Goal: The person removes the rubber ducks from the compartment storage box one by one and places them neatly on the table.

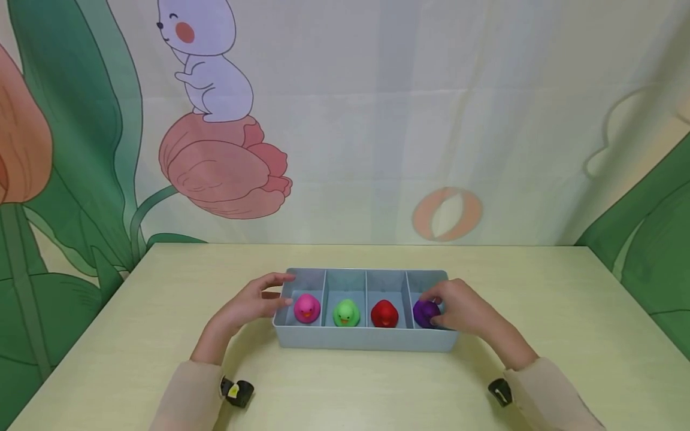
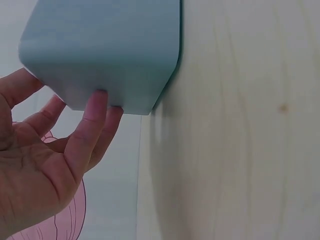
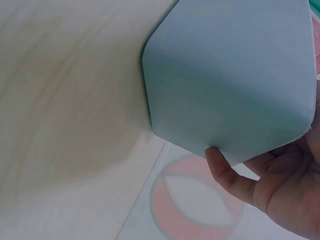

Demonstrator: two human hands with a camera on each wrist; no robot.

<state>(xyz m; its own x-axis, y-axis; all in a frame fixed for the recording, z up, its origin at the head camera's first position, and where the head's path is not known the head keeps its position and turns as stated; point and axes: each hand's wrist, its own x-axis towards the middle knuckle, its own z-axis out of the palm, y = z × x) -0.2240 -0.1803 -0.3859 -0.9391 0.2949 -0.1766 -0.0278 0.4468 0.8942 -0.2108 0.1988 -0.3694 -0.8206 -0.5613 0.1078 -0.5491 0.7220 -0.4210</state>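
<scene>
Even, diffuse light; soft shadows on table (image 1: 345, 392); wrist views dimmer, slightly hazy.

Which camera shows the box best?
The head view: it shows the box from above, all four slots, though the right hand covers part of one end. The left wrist view shows just one end's outside, with the left hand against it; the right wrist view, just the other end's outside.

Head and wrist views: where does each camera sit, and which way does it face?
Head: on the head, facing forward and down at the tray; left hand, right hand and sleeves show.
Left wrist: on that wrist, facing the tray's left end and the curtain; left hand shows.
Right wrist: on that wrist, facing the tray's right end; right hand shows.
Shared: both wrist views show tray, table and curtain.
</scene>
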